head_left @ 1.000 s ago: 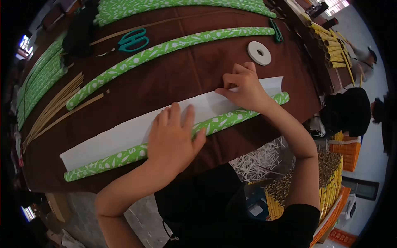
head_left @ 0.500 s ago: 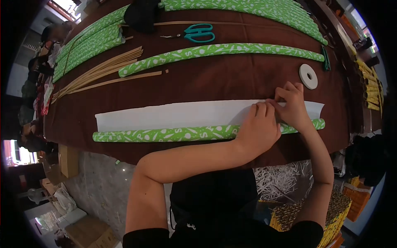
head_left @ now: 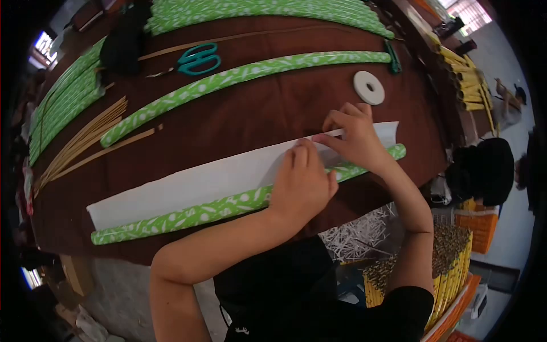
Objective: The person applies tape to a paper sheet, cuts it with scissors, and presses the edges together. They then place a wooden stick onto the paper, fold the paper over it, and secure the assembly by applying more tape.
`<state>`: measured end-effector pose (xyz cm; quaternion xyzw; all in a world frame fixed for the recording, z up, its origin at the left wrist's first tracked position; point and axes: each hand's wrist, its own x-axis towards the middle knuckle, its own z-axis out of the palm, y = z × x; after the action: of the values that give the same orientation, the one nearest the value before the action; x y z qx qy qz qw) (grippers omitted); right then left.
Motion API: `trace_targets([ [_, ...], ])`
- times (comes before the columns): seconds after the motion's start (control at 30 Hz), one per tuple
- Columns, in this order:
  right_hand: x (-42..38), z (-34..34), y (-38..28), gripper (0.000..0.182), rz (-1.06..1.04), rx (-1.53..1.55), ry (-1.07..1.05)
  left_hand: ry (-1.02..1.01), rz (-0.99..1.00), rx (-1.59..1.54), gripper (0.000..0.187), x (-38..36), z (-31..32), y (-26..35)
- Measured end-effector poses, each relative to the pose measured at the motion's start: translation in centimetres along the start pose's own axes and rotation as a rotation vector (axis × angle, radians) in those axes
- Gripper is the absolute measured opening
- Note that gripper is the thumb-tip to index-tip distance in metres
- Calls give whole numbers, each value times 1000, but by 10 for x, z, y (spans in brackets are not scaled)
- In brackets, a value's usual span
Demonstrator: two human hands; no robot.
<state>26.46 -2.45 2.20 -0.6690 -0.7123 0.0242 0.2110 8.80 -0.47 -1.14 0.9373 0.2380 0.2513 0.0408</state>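
Note:
A partly unrolled roll of green patterned wrapping paper [head_left: 228, 205] lies slantwise across the table, its white underside [head_left: 188, 182] facing up. My left hand [head_left: 301, 179] rests over the roll, fingers curled together with their tips on the sheet's far edge. Just right of it, my right hand [head_left: 354, 137] is closed in a pinch on a narrow white strip [head_left: 335, 133] along that same edge. The strip's full length is hidden by my fingers. Beyond my right hand lies a white tape roll [head_left: 369, 88], flat on the cloth.
A finished green roll [head_left: 245, 76] lies farther back, with teal-handled scissors [head_left: 198, 58] behind it. Thin brown strips [head_left: 85, 145] are bundled at left. Many green rolls [head_left: 273, 12] line the back. White paper scraps [head_left: 359, 233] and yellow rolls [head_left: 450, 279] lie below the near edge.
The view has turned and shifted, so the table's things sit farther left and slanted. My right hand now shows a white strip in its pinch; my left hand stays on the sheet's edge.

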Motion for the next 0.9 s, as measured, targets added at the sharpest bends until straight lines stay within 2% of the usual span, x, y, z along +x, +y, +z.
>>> trace_targets([
  [0.07,-1,-11,-2,29,-5,28,-24,-5,-2,3,49,1,-1,0],
  [0.13,-5,-19,-2,28,15,22,-42,-72,-17,27,48,1,0,0],
  [0.23,-11,-25,4,25,26,36,-55,-59,-9,31,48,0,-1,0],
  [0.57,-31,-35,44,25,106,45,45,-78,-2,55,51,2,-4,0],
  [0.7,-32,-33,42,30,209,26,69,-74,-3,45,50,2,-4,0],
  [0.8,-32,-31,42,31,176,-99,106,-81,-3,69,50,2,-4,0],
  [0.9,-32,-27,43,32,205,-35,119,-71,1,65,50,2,-5,0],
])
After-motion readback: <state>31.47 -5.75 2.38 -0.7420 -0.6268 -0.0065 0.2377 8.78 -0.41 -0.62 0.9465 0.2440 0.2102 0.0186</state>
